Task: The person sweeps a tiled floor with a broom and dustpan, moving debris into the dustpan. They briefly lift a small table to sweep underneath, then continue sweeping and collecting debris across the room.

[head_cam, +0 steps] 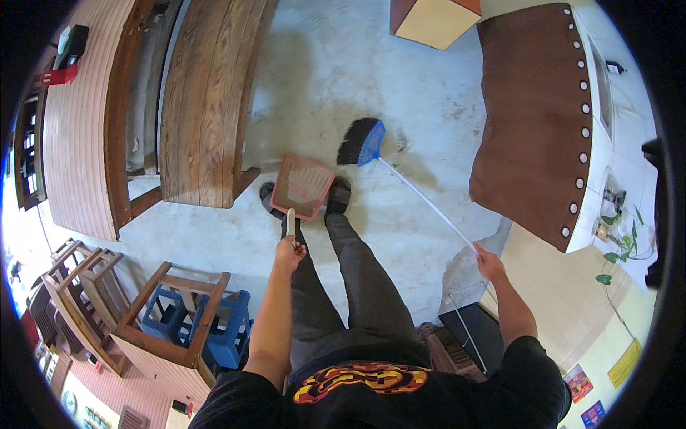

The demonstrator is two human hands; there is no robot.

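My left hand [291,253] grips the pale handle of a red-rimmed dustpan [304,185], whose pan hangs between my two shoes. Over on the right, my right hand [489,263] is closed around the upper part of the white stick of a broom [370,142]. The broom's blue head and black bristles point left on the floor, above and to the right of the dustpan, and the two do not touch. Whether the dustpan rests on the floor or hangs just over it, I cannot tell.
A wooden bench [206,102] and a ribbed table [80,134] stand at the left. Blue plastic stools [228,330] sit under a wooden frame at the lower left. A brown cloth [530,123] drapes a counter at the right; a box [437,21] is at the top.
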